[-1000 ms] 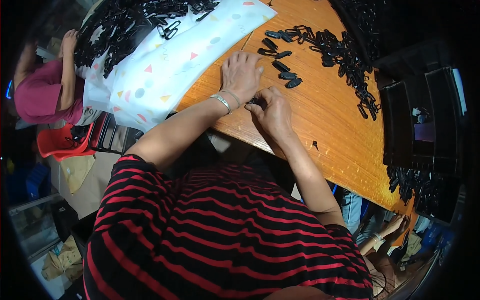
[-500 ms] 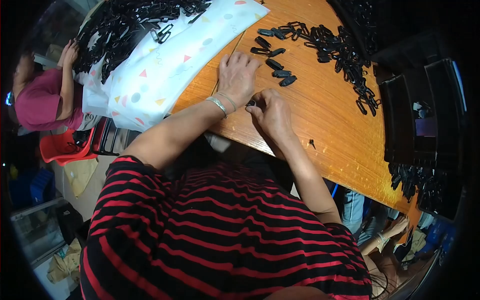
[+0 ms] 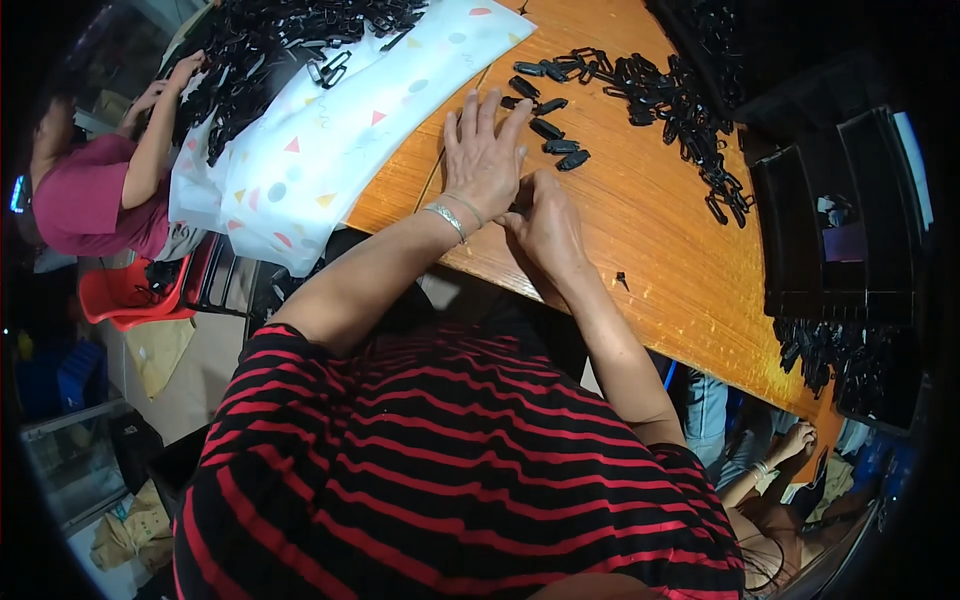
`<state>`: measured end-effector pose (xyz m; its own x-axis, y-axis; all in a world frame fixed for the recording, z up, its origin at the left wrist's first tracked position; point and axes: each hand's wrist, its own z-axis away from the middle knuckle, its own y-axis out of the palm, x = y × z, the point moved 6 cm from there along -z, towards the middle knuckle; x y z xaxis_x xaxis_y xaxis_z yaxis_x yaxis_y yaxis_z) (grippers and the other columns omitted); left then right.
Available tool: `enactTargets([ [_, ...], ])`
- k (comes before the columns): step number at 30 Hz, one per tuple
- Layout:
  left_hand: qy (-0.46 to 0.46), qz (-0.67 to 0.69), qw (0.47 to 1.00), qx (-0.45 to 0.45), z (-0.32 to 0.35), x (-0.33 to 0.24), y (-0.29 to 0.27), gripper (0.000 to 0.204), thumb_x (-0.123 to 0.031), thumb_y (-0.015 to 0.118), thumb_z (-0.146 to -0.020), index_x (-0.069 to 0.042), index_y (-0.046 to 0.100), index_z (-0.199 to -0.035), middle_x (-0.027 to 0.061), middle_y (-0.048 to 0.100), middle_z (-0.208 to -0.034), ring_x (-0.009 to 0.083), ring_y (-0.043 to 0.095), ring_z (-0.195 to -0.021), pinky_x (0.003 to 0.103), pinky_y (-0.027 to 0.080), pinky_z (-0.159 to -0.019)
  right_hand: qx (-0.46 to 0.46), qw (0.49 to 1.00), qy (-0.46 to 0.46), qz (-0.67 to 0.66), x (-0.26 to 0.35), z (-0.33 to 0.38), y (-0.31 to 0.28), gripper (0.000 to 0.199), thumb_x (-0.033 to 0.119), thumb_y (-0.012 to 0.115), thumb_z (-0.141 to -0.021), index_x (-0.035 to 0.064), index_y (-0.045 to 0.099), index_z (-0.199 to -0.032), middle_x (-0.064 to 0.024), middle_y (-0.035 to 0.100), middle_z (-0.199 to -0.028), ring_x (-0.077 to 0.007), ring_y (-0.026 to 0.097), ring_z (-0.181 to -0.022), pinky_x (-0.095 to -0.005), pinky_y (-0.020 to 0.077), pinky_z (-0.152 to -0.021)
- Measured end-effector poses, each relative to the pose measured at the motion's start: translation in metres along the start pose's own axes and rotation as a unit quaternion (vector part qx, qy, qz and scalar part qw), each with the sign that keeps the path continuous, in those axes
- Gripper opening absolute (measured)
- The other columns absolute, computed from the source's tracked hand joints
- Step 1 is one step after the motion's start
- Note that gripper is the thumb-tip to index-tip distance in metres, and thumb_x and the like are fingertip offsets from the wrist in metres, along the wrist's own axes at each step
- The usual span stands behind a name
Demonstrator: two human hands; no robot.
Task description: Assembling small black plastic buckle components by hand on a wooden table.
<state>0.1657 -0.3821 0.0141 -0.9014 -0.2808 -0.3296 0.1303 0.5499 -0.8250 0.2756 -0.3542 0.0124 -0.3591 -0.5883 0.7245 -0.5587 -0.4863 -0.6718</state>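
Note:
My left hand (image 3: 485, 155) lies palm down over the wooden table (image 3: 620, 220), its fingers stretched out and apart. Its fingertips reach the nearest of several loose black oval clips (image 3: 545, 128), and one clip is partly covered by them. Close beside it, touching or nearly touching its thumb side, my right hand (image 3: 548, 220) is closed in a pinch. A small black piece showed between its thumb and forefinger a moment earlier; now the fingers mostly hide it. A tiny black part (image 3: 622, 280) lies alone on the table, right of my right wrist.
A long heap of black clips (image 3: 690, 125) curves along the table's far right. White patterned sheeting (image 3: 300, 150) at left bears a big black pile (image 3: 260, 60), where a person in a maroon shirt (image 3: 90, 200) works. Dark bins (image 3: 835, 220) stand at right. Another person's hand (image 3: 795, 440) shows lower right.
My left hand has slid slightly forward and its fingers have spread and straightened toward the loose clips. My right hand stays pinched nearly in place. The person at left has raised their hands over the pile.

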Motion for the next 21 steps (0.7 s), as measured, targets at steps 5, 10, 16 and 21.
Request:
enactTargets([
  [5, -0.003, 0.042, 0.996, -0.082, -0.03, -0.011, -0.047, 0.061, -0.026, 0.055, -0.09, -0.017, 0.029, -0.145, 0.0207, 0.028, -0.144, 0.0425, 0.019, -0.137, 0.06, 0.013, -0.109, -0.008, 1.0, -0.003, -0.022, -0.01, 0.011, -0.008, 0.047, 0.006, 0.083, -0.065, -0.004, 0.054, -0.101, -0.0173, 0.063, -0.083, -0.0274, 0.063, -0.076, -0.0353, 0.0505, -0.068],
  [10, 0.044, 0.021, 0.997, -0.06, -0.005, -0.014, -0.021, 0.059, -0.031, 0.054, -0.091, -0.017, 0.03, -0.144, 0.0204, 0.03, -0.144, 0.0411, 0.019, -0.137, 0.06, 0.012, -0.11, -0.032, 0.998, -0.016, -0.05, -0.014, 0.015, -0.012, 0.051, 0.003, 0.082, -0.065, -0.003, 0.054, -0.108, -0.0142, 0.062, -0.085, -0.0221, 0.062, -0.073, -0.0318, 0.051, -0.068],
  [16, 0.027, -0.019, 0.999, 0.014, 0.018, -0.019, 0.002, 0.065, -0.033, 0.053, -0.091, -0.019, 0.026, -0.148, 0.0204, 0.025, -0.149, 0.0433, 0.013, -0.14, 0.06, 0.012, -0.11, 0.009, 0.999, -0.003, -0.037, -0.003, 0.027, -0.016, 0.043, 0.001, 0.074, -0.071, -0.0046, 0.054, -0.108, -0.0245, 0.057, -0.101, -0.0418, 0.059, -0.095, -0.0435, 0.0486, -0.079],
  [21, -0.04, 0.08, 0.993, -0.079, 0.01, 0.009, -0.027, 0.06, -0.032, 0.05, -0.094, -0.014, 0.028, -0.146, 0.0194, 0.029, -0.147, 0.0397, 0.023, -0.137, 0.053, 0.019, -0.11, -0.013, 0.997, -0.047, 0.051, 0.003, 0.025, -0.012, 0.043, 0.011, 0.077, -0.072, 0.0, 0.059, -0.109, -0.0189, 0.06, -0.1, -0.0375, 0.061, -0.092, -0.0402, 0.0495, -0.081],
])
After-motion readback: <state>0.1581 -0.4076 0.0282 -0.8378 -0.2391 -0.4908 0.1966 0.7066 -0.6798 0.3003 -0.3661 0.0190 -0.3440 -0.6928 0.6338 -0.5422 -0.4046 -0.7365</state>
